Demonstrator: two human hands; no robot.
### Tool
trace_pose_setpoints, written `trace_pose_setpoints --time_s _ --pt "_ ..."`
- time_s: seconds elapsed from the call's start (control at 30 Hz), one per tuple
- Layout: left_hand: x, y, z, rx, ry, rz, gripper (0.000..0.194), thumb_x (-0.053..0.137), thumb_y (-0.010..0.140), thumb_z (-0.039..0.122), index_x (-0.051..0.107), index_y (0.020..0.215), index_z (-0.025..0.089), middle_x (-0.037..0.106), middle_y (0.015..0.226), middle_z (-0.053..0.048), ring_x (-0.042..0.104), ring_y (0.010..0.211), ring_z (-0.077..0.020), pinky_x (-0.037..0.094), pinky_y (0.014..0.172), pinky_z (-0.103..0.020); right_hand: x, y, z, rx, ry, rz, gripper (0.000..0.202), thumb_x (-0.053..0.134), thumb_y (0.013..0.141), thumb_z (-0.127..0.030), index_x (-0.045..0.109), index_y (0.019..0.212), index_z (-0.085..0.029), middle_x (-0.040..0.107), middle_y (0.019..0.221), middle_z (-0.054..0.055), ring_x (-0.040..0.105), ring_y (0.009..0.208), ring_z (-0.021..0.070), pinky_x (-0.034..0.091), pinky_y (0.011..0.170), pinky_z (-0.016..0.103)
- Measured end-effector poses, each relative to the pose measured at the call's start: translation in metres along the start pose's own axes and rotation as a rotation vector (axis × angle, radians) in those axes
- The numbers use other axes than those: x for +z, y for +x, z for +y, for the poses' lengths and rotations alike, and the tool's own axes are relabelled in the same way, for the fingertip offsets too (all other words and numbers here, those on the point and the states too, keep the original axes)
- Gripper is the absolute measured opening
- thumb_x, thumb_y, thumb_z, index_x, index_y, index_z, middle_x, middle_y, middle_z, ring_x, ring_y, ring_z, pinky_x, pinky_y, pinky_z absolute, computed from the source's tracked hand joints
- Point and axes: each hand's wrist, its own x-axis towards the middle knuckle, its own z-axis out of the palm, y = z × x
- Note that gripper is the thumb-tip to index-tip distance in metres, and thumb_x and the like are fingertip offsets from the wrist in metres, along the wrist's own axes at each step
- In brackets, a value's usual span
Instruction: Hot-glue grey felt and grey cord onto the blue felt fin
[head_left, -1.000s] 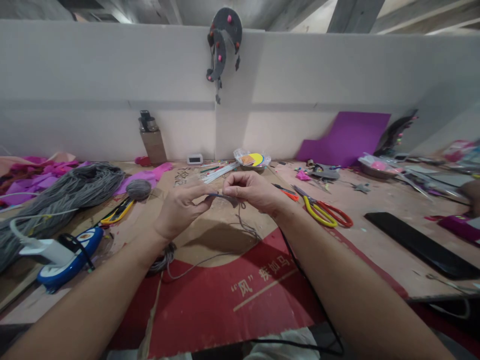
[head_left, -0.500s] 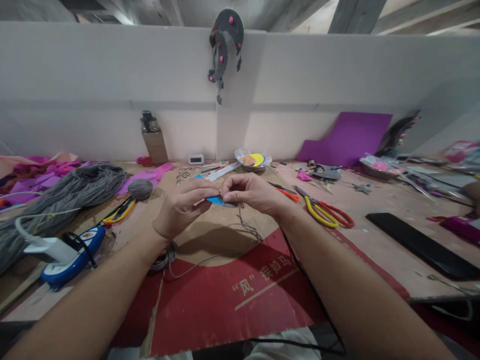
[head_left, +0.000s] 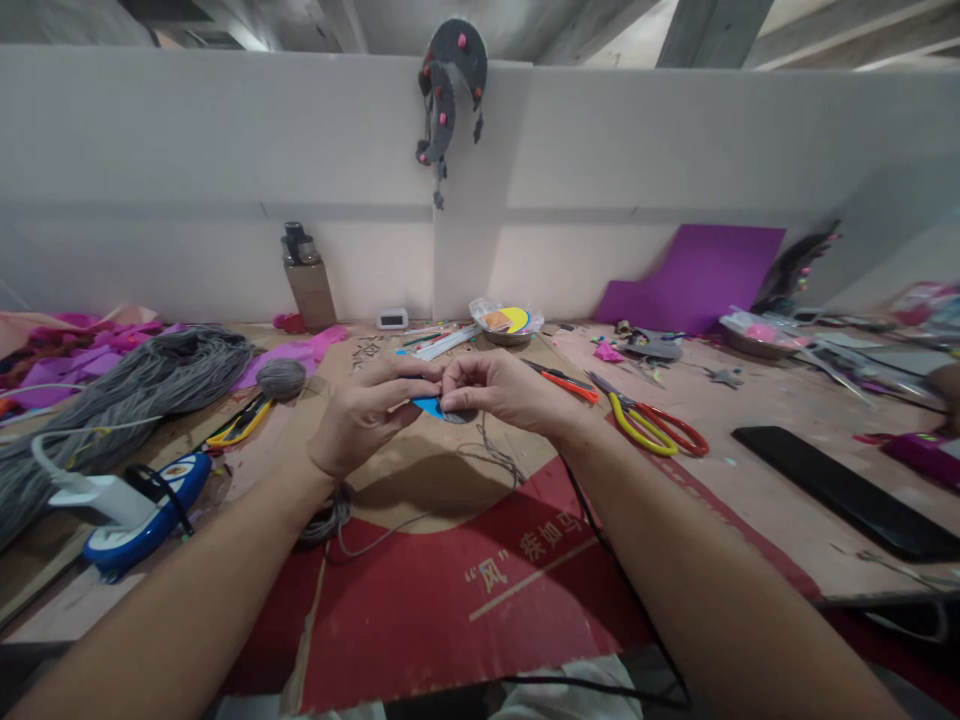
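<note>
My left hand (head_left: 375,408) is closed on a small blue piece (head_left: 429,407), which shows below its fingertips. Against it, my right hand (head_left: 499,390) pinches at the piece's right end, where a grey part (head_left: 457,414) shows under the thumb. The fingertips of both hands nearly meet. Grey yarn (head_left: 499,455) hangs below my right hand and trails over the cardboard (head_left: 420,610) to a small coil (head_left: 330,515) by my left wrist. What exactly lies between the fingertips is hidden.
Scissors (head_left: 645,425) and a black phone (head_left: 847,490) lie on the right. On the left are a grey yarn skein (head_left: 150,390), a yarn ball (head_left: 281,378), a yellow cutter (head_left: 240,422) and a blue power strip (head_left: 150,515). A bowl (head_left: 506,335) stands behind my hands.
The blue piece has tilted slightly between my hands, and more of its grey part shows. My right fingers have shifted a little to the left.
</note>
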Motion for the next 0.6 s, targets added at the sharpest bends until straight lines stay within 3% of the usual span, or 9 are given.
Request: trace_pose_setpoints --time_s 0.23,0.47,0.6 --pt "0.003 0.003 0.005 -0.098 -0.017 0.001 0.014 0.064 0.084 0.014 0.072 0.093 0.02 0.073 0.092 -0.007 0.066 0.088 -0.0164 0.052 0.081 -0.029 0.001 -0.002 0.0 0.047 0.058 -0.014 0.026 0.074 0.074 -0.036 0.056 0.071 -0.016 0.049 0.063 -0.005 0.039 0.058 0.0069 0.028 0.054 0.023" --pt "0.005 0.008 0.007 -0.5 -0.085 -0.053 0.009 0.063 0.081 0.019 0.071 0.077 0.017 0.066 0.071 -0.002 0.056 0.066 -0.0135 0.043 0.063 -0.025 0.012 0.007 0.029 0.098 0.485 -0.061 0.036 0.068 0.08 -0.048 0.051 0.074 -0.017 0.047 0.066 -0.004 0.032 0.053 0.0053 0.023 0.049 0.02" --pt "0.004 0.005 -0.001 -0.635 -0.151 -0.132 0.011 0.062 0.08 0.023 0.071 0.08 0.016 0.065 0.075 -0.003 0.056 0.07 -0.0149 0.042 0.065 -0.027 0.013 0.01 0.039 0.185 0.619 -0.076 0.034 0.068 0.081 -0.046 0.057 0.083 -0.014 0.05 0.07 -0.002 0.034 0.055 0.0053 0.026 0.049 0.018"
